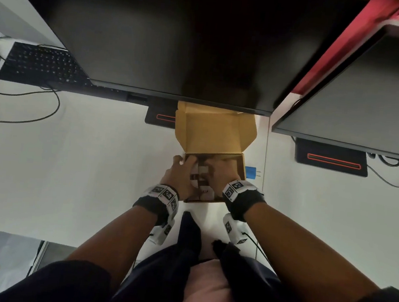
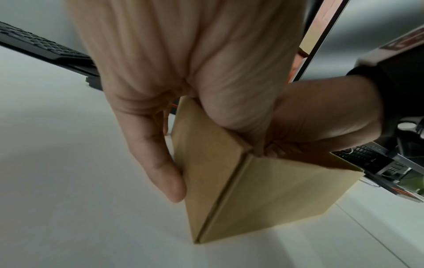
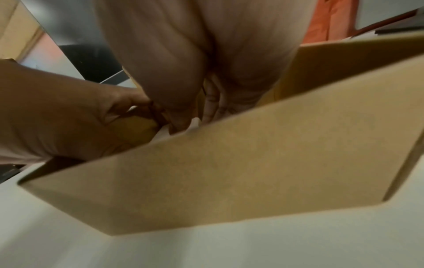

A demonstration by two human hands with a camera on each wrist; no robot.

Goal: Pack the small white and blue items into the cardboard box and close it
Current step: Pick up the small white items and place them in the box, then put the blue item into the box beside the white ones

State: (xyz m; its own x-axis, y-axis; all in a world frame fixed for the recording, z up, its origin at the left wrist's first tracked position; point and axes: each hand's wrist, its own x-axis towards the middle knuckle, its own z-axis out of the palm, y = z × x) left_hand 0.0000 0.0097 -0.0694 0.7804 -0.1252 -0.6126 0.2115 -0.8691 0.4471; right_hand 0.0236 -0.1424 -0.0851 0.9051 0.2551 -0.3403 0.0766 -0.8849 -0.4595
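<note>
An open cardboard box (image 1: 239,164) stands on the white table, its lid (image 1: 212,130) tipped back under the monitor. Several small white items (image 1: 202,173) with dark markings lie inside. My left hand (image 1: 180,173) grips the box's left wall (image 2: 206,163): the thumb (image 2: 165,174) presses the outside, and the fingers go over the rim, hidden. My right hand (image 1: 223,172) reaches down into the box (image 3: 229,172), thumb and fingers pinching a white item (image 3: 194,125). A small blue item (image 1: 250,172) with metal prongs lies on the table just right of the box.
A large dark monitor (image 1: 180,39) overhangs the box lid, and a second monitor (image 1: 369,94) stands at the right. Their black bases (image 1: 160,116) (image 1: 332,157) sit behind the box. A black keyboard (image 1: 41,65) and a cable (image 1: 39,111) lie far left.
</note>
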